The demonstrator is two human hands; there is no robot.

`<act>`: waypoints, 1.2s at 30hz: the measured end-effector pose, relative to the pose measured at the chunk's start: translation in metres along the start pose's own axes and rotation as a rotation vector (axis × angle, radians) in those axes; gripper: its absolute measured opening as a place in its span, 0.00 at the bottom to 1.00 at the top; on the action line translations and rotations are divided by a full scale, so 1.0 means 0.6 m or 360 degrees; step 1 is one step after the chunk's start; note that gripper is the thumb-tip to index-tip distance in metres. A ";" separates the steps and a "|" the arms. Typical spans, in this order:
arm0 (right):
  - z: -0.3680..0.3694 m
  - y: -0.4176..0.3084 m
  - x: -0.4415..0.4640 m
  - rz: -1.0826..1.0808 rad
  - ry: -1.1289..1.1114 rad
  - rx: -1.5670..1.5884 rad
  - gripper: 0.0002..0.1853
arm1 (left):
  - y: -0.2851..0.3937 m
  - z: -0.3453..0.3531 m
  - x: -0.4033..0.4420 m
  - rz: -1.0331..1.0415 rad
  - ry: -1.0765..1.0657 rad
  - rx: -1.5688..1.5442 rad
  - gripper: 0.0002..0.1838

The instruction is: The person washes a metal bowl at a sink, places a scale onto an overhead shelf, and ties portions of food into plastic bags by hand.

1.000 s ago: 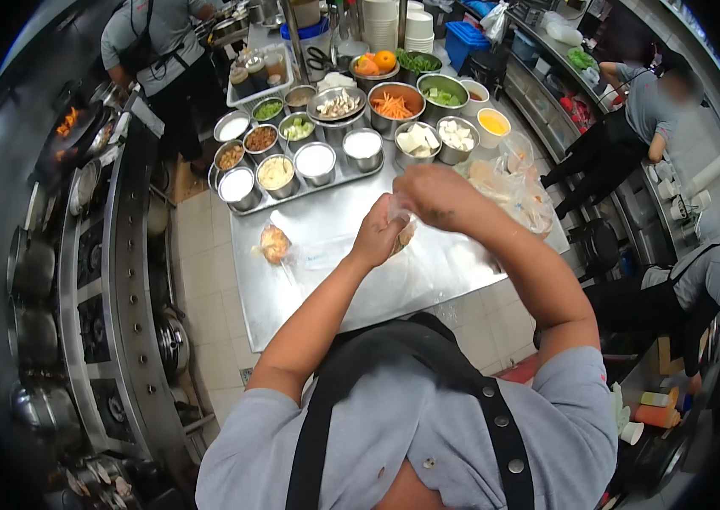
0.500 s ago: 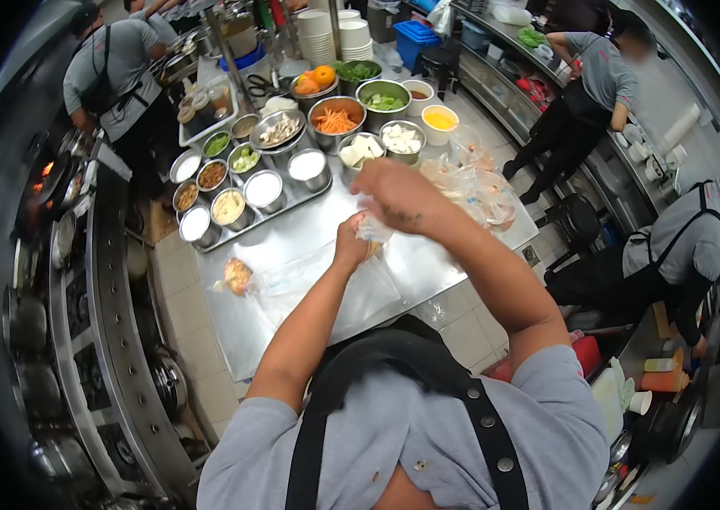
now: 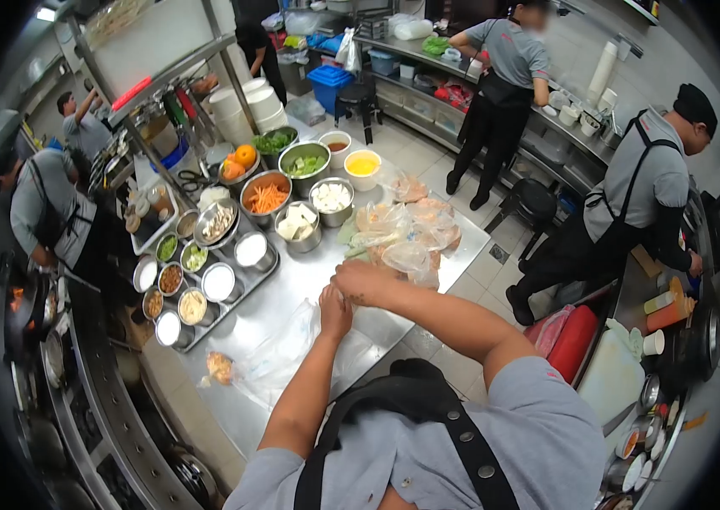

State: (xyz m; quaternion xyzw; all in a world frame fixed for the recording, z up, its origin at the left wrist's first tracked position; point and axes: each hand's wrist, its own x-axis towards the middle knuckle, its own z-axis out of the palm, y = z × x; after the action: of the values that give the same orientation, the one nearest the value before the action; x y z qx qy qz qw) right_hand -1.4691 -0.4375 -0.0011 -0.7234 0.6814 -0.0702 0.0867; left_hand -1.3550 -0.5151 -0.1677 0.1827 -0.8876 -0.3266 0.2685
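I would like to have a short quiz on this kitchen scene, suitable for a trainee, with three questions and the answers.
1. True or false: the two hands are far apart, at opposite ends of the table.

2. Choose one: what is the colour of the liquid in the white bowl closest to the plastic bags?
A. Blue
B. Yellow
C. Black

3. Fill the gap: the orange shreds are in a bowl made of ____.

Key
1. False: the left hand and right hand are close together.
2. B
3. Metal
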 end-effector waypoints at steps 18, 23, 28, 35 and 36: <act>0.000 -0.013 -0.007 0.0293 -0.0091 -0.0200 0.09 | 0.085 -0.080 0.007 0.0121 -0.0044 0.0109 0.11; -0.054 -0.011 -0.041 0.0212 0.0003 -0.0086 0.09 | 0.075 -0.108 0.019 0.0252 0.0132 0.0198 0.09; -0.051 -0.019 -0.068 0.0192 0.0434 -0.0345 0.20 | 0.088 -0.114 0.021 0.0199 0.0051 0.0200 0.11; 0.040 -0.030 -0.062 0.0200 0.0084 -0.0154 0.15 | 0.135 -0.140 0.014 0.0055 -0.0147 0.0252 0.05; 0.050 -0.010 -0.057 0.0248 -0.0078 0.0065 0.13 | 0.142 -0.156 0.018 0.0151 -0.0198 0.0255 0.06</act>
State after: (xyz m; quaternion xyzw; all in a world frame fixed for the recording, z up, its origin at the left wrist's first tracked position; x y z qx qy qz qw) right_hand -1.4585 -0.4021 -0.0286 -0.6677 0.7317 -0.0595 0.1234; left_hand -1.3206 -0.5045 -0.0460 0.1407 -0.9334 -0.2523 0.2128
